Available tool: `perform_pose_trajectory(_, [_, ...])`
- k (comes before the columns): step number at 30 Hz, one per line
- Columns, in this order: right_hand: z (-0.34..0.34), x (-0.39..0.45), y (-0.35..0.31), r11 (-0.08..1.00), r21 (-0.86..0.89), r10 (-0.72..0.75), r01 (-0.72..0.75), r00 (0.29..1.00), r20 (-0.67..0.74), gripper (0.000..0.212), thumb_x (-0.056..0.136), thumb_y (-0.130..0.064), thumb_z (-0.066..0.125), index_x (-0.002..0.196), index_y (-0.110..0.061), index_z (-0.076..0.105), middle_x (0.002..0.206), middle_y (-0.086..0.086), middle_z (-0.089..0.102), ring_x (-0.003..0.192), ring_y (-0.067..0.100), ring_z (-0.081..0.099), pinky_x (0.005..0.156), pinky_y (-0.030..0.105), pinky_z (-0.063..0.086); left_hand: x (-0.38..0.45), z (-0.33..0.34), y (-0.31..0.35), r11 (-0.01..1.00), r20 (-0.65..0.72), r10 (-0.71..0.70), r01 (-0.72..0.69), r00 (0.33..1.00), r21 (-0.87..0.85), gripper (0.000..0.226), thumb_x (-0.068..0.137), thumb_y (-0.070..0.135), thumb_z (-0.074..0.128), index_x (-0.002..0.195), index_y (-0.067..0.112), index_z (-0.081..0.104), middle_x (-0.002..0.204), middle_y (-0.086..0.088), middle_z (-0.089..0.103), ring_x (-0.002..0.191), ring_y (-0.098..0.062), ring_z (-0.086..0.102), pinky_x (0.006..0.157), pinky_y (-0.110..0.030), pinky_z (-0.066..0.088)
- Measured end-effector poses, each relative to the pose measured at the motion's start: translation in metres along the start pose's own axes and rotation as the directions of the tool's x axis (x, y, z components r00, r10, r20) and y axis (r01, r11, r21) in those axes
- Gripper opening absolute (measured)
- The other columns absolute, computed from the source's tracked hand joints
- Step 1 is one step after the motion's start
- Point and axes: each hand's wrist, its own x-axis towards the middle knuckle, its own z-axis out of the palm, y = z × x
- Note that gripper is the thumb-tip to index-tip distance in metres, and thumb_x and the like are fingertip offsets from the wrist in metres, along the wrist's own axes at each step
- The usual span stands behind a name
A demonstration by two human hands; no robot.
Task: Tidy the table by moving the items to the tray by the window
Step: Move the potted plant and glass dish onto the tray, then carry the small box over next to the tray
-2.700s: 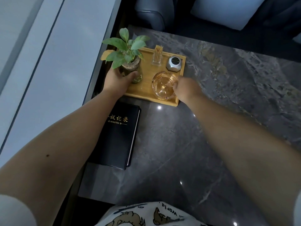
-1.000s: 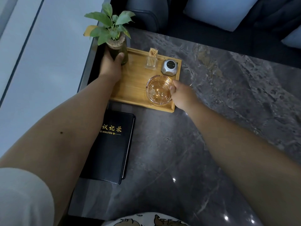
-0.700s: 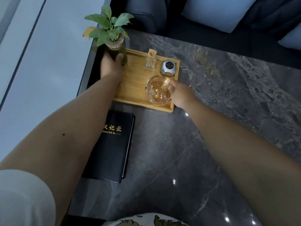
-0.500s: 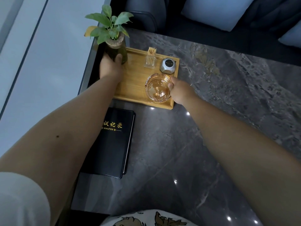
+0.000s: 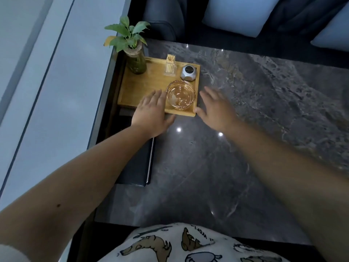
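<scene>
Head view: both hands, left hand [image 5: 151, 112] and right hand [image 5: 215, 108], have let go, fingers spread beside the ashtray [image 5: 180, 97].

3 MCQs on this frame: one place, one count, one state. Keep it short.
1. Where is the plant?
A. tray's far left corner
B. on the notebook
C. beside the ashtray

2. How many things stand on the tray?
A. two
B. four
C. six

3. What are the hands doing?
A. both gripping the ashtray
B. both open, holding nothing
C. left lifting the plant

Key: 1 A, it stands at the corner nearest the window. 2 B, plant, toothpick holder, silver gadget, ashtray. 3 B, left hand and right hand are flat with fingers spread, either side of the ashtray.
</scene>
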Motion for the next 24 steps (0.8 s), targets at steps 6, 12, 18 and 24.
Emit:
perform_pose_trajectory(6, [-0.005,-0.07,0.009,0.985,-0.167,-0.036,0.049,0.996,0.077,0.079,0.092,-0.058,0.037,0.151,-0.009,0.02,0.162,0.012,0.01,0.149,0.03,0.002,0.119,0.048,0.006,-0.018,0.006,0.044,0.963,0.01,0.167,-0.165,0.986,0.213,0.09,0.088,0.069,0.024,0.152,0.01,0.0,0.161,-0.012,0.0,0.147,-0.027,-0.005,0.118,-0.045,0.002])
perform_pose_trajectory(12, [-0.007,-0.117,0.026,0.988,-0.153,0.015,-0.006,0.998,0.06,0.081,0.09,-0.058,0.044,0.15,-0.008,0.021,0.16,0.013,0.016,0.149,0.03,0.007,0.119,0.047,0.006,-0.026,0.006,0.094,0.95,0.031,0.26,-0.261,0.965,0.169,0.087,0.089,0.065,0.028,0.152,0.008,0.006,0.161,-0.013,0.008,0.147,-0.028,0.002,0.119,-0.043,0.002])
perform_pose_trajectory(18, [-0.012,-0.159,0.068,0.988,-0.105,0.117,-0.111,0.992,0.054,0.08,0.091,-0.057,0.044,0.151,-0.009,0.02,0.16,0.01,0.019,0.149,0.026,0.009,0.12,0.045,0.007,-0.023,0.016,0.15,0.93,0.022,0.335,-0.334,0.942,0.154,0.085,0.089,0.063,0.031,0.15,0.007,0.015,0.158,-0.014,0.02,0.146,-0.029,0.013,0.117,-0.043,0.006])
perform_pose_trajectory(24, [-0.017,-0.212,0.131,0.983,-0.062,0.174,-0.172,0.984,0.037,0.079,0.092,-0.057,0.042,0.151,-0.009,0.02,0.159,0.011,0.02,0.148,0.027,0.012,0.119,0.042,0.007,-0.022,0.034,0.225,0.918,0.036,0.359,-0.36,0.933,0.17,0.087,0.085,0.065,0.027,0.15,0.008,0.016,0.157,-0.015,0.023,0.144,-0.03,0.017,0.116,-0.044,0.014])
